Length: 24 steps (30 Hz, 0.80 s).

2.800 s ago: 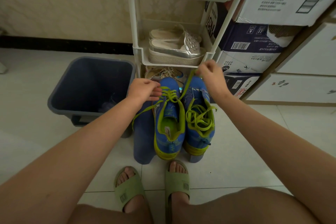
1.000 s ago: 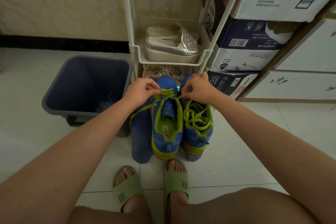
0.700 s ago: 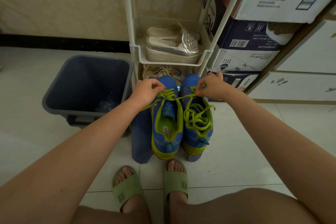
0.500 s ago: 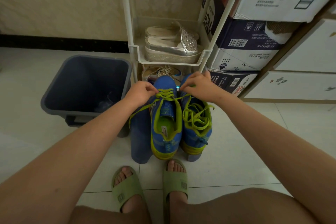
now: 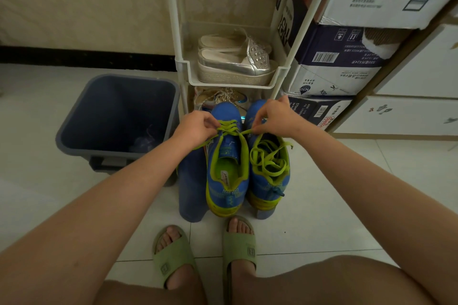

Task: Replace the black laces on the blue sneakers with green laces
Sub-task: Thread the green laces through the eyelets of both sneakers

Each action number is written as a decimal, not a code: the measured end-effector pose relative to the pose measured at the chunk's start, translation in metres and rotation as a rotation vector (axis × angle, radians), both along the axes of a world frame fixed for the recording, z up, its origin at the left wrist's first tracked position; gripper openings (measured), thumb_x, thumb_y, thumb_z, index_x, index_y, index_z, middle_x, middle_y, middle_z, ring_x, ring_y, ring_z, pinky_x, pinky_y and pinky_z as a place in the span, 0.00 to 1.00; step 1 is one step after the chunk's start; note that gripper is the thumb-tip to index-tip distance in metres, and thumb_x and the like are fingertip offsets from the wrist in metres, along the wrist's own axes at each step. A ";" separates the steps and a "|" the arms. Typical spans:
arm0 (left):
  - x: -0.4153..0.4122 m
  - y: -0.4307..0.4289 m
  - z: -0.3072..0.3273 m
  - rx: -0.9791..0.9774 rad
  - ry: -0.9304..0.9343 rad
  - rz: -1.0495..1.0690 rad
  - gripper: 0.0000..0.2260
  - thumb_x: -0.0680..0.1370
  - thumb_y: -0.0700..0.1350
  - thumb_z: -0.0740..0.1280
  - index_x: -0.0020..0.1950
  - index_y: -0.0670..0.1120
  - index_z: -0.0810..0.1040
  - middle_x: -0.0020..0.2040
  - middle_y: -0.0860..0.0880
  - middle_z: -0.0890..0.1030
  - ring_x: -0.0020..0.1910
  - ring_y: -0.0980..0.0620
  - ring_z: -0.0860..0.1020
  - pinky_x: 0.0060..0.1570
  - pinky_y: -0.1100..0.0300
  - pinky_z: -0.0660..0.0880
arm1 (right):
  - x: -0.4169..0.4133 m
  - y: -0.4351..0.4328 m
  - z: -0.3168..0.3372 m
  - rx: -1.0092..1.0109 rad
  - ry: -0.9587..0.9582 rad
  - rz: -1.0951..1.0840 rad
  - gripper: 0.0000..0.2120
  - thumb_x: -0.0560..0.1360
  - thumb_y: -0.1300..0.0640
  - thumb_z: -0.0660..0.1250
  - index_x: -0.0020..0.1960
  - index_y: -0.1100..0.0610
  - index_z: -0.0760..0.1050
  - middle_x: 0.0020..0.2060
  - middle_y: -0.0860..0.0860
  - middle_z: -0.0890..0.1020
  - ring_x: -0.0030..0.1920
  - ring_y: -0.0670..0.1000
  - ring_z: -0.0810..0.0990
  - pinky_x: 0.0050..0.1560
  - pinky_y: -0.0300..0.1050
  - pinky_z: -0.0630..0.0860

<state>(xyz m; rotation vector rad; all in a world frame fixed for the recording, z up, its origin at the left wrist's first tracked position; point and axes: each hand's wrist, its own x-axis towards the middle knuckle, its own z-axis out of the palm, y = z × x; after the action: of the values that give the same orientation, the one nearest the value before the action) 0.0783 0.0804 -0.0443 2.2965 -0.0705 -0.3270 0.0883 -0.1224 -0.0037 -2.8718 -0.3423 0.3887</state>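
Observation:
Two blue sneakers with yellow-green trim stand side by side on a blue stool (image 5: 190, 186) in front of me. The left sneaker (image 5: 226, 168) has a green lace (image 5: 229, 129) threaded through its front eyelets. My left hand (image 5: 194, 127) pinches one end of that lace at the shoe's left side. My right hand (image 5: 275, 119) pinches the other end over the gap between the shoes. The right sneaker (image 5: 269, 181) carries a green lace (image 5: 269, 161) lying in loose loops on its opening. No black lace is in sight.
A dark grey bin (image 5: 116, 116) stands on the tiled floor to the left. A white shoe rack (image 5: 233, 79) with silver sandals (image 5: 235, 62) rises just behind the sneakers. Cardboard boxes (image 5: 337, 64) are stacked at the right. My feet in green slides (image 5: 238, 245) are near the stool.
Both hands stay on the lace ends of the left sneaker. My right hand pulled out to the right, came back toward the shoe, and now sits slightly right again.

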 end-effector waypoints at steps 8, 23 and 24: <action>0.002 -0.002 -0.001 0.025 -0.060 -0.024 0.07 0.76 0.40 0.68 0.53 0.45 0.82 0.52 0.48 0.82 0.51 0.55 0.77 0.50 0.62 0.70 | 0.005 -0.011 0.005 -0.019 -0.081 0.159 0.02 0.70 0.54 0.73 0.42 0.50 0.83 0.59 0.48 0.74 0.59 0.55 0.62 0.59 0.46 0.64; 0.002 -0.009 0.002 0.064 -0.144 -0.247 0.07 0.76 0.42 0.68 0.51 0.46 0.84 0.49 0.49 0.83 0.49 0.56 0.77 0.54 0.57 0.74 | 0.001 0.029 -0.025 -0.249 0.117 -0.042 0.24 0.83 0.47 0.48 0.61 0.60 0.76 0.61 0.59 0.73 0.66 0.59 0.61 0.68 0.53 0.52; 0.001 -0.009 0.003 0.066 -0.154 -0.257 0.07 0.76 0.41 0.68 0.52 0.46 0.84 0.48 0.49 0.82 0.48 0.57 0.76 0.53 0.58 0.73 | 0.002 0.027 -0.026 -0.239 0.141 -0.036 0.24 0.83 0.46 0.48 0.60 0.60 0.77 0.60 0.59 0.73 0.67 0.59 0.60 0.68 0.54 0.52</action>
<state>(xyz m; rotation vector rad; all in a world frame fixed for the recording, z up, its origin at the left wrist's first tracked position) 0.0792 0.0709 -0.0411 2.3776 -0.4411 -0.2861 0.0907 -0.0951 -0.0297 -3.0527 -0.2325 0.6629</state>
